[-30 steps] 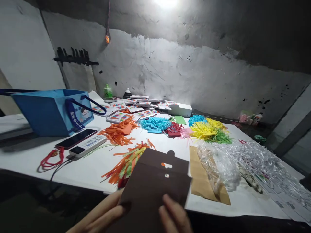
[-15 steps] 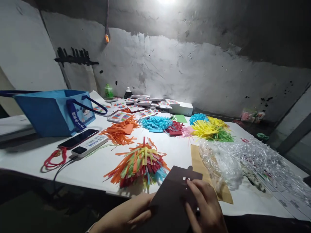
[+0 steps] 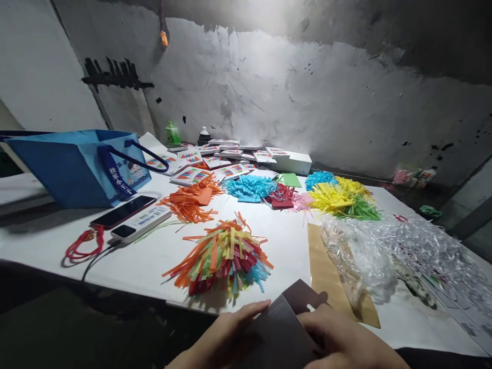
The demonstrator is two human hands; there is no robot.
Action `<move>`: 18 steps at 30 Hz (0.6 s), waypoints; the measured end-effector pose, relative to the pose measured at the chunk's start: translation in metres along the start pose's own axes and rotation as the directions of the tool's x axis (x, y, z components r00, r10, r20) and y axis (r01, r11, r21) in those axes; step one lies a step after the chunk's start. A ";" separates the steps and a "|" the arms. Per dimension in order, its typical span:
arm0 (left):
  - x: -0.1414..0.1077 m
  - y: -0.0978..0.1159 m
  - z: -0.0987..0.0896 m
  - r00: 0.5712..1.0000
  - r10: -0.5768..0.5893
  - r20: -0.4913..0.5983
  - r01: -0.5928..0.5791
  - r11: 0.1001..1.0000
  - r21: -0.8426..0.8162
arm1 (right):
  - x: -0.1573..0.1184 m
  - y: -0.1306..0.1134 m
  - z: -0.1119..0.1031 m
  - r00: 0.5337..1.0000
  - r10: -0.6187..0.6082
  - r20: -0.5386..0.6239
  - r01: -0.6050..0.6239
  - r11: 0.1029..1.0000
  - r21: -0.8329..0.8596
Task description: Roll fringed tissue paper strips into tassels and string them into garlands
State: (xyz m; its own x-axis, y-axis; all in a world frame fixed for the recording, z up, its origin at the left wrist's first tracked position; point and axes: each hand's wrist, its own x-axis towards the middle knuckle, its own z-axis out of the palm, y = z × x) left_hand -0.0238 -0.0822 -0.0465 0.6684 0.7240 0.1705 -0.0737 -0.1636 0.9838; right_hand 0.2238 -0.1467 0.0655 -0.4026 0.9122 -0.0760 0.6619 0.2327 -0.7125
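At the table's front edge I hold a dark grey folded cardboard piece [image 3: 282,325], like a flat box with a small slot near its top edge. My left hand [image 3: 226,333] grips its left side, thumb along the edge. My right hand [image 3: 338,333] is closed at its right side, with the fingertips hidden behind or inside the fold. Just beyond lies a multicoloured bunch of fringed paper strips [image 3: 226,256]. To the right of the cardboard is a brown paper sheet [image 3: 323,266].
A blue bag [image 3: 77,169], a phone [image 3: 123,212] and a white power bank [image 3: 142,225] are on the left. Printed packs [image 3: 230,154] are piled at the back. Orange [image 3: 190,200], blue [image 3: 249,187] and yellow fringe bunches [image 3: 330,197] lie mid-table; clear plastic [image 3: 369,261] is at right.
The cardboard has tilted and now shows a raised fold. My right hand has moved from its slot to the right side, with fingers now hidden. The view has shifted slightly.
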 end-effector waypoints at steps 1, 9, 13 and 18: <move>0.000 -0.003 0.000 0.998 0.059 -0.036 -0.054 0.991 0.118 | 0.003 -0.002 -0.001 1.000 0.020 0.017 -0.021 0.998 0.059; -0.006 -0.024 0.029 0.917 0.387 -0.095 -0.158 0.572 0.805 | 0.010 0.002 0.016 0.975 -0.068 -0.211 0.022 0.977 -0.213; -0.001 -0.023 0.037 0.987 0.141 0.077 -0.159 0.776 0.610 | 0.004 0.000 0.018 0.973 -0.141 -0.181 0.091 0.961 -0.261; 0.005 -0.007 0.023 0.999 0.035 -0.013 -0.025 0.882 0.471 | -0.011 0.005 0.014 0.850 -0.331 -0.411 0.228 0.933 -0.279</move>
State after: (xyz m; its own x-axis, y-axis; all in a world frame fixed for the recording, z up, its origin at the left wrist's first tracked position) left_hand -0.0026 -0.0930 -0.0538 0.6560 0.7264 0.2052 0.2675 -0.4779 0.8367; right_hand 0.2231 -0.1606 0.0529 -0.3014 0.8365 0.4577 0.7020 0.5195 -0.4871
